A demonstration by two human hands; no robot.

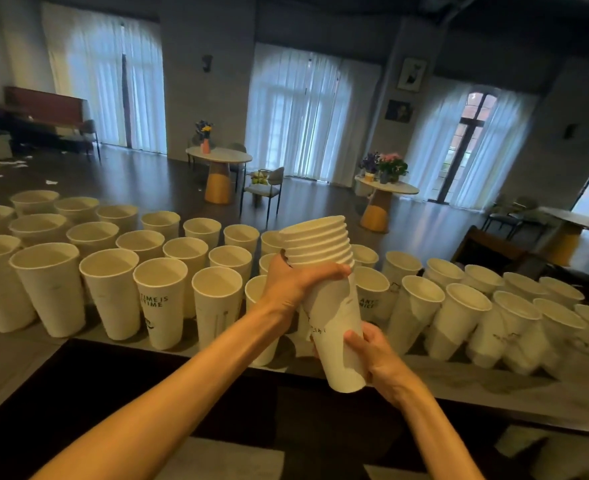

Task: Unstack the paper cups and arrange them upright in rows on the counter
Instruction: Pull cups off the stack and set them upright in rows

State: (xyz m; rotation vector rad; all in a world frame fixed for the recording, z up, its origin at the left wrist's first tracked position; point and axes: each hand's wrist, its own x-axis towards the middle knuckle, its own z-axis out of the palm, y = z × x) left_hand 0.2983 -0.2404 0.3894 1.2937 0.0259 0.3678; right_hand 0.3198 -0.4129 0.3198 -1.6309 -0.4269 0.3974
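Above the counter's near edge (459,379), held in mid-air: nested stack of paper cups (331,299), tilted, rims toward the room, base toward the body.

Risks, as judgement only:
- Two or more cups coming away together, from tight nesting under the squeeze at the rims.
- Thin paper wall creasing under too hard a pinch.
- Stack's base or a forearm knocking the front row of upright cups (161,299), just beside and below; one tipped cup likely toppling its neighbours, since rows stand nearly touching.
- Little free counter visible for a new cup; crowded placing.

Fingers:
- Left hand (296,282): curled round the stack just under the bundled rims, thumb across the front; firm wrap.
- Right hand (372,351): fingers bent round the lowest cup near its base, gripping; fingertips behind it hidden, so possibly only cradling.
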